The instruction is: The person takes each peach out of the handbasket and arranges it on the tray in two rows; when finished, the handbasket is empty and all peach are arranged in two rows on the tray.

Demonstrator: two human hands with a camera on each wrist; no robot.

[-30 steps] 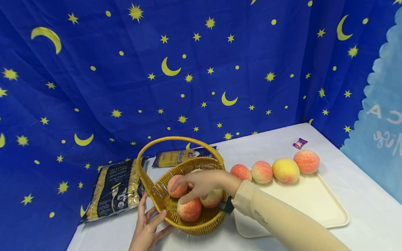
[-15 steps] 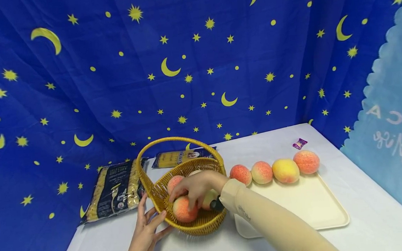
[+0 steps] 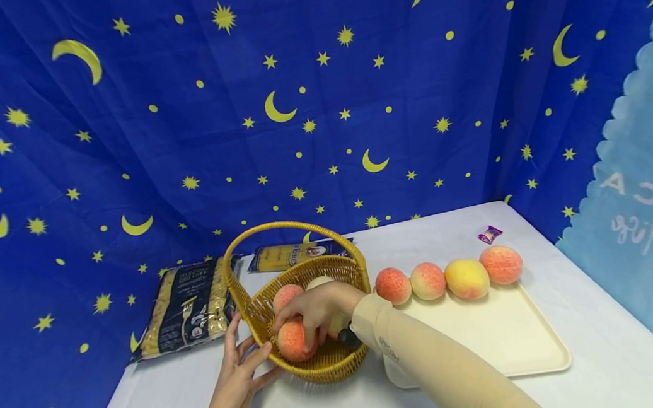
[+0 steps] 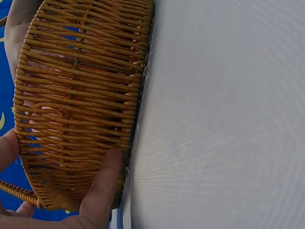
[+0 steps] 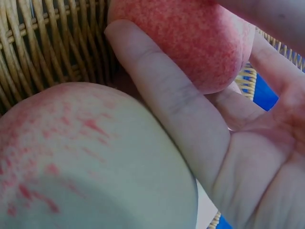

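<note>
A yellow-brown wicker basket (image 3: 329,372) with a tall arched handle holds several peaches. My right hand (image 3: 313,309) reaches inside it, fingers curled round a red-orange peach (image 3: 293,342) near the left front. In the right wrist view, that red peach (image 5: 190,43) sits between thumb and fingers, while a pale, red-flecked peach (image 5: 90,157) lies against the hand. Another peach (image 3: 286,295) and a whitish one (image 3: 319,282) rest farther back. My left hand (image 3: 237,378) grips the basket's left side. In the left wrist view, one finger (image 4: 102,186) presses the woven outer wall.
Right of the basket, a cream tray (image 3: 501,337) has a row of fruit along its back: a red peach (image 3: 393,286), a paler peach (image 3: 428,281), a yellow one (image 3: 467,278) and another peach (image 3: 501,264). Pasta bags (image 3: 188,308) and a purple-wrapped candy (image 3: 490,234) lie on the table.
My right hand has lowered into the basket and closed its fingers round the front peach, which has shifted slightly left. My left hand keeps its place on the basket.
</note>
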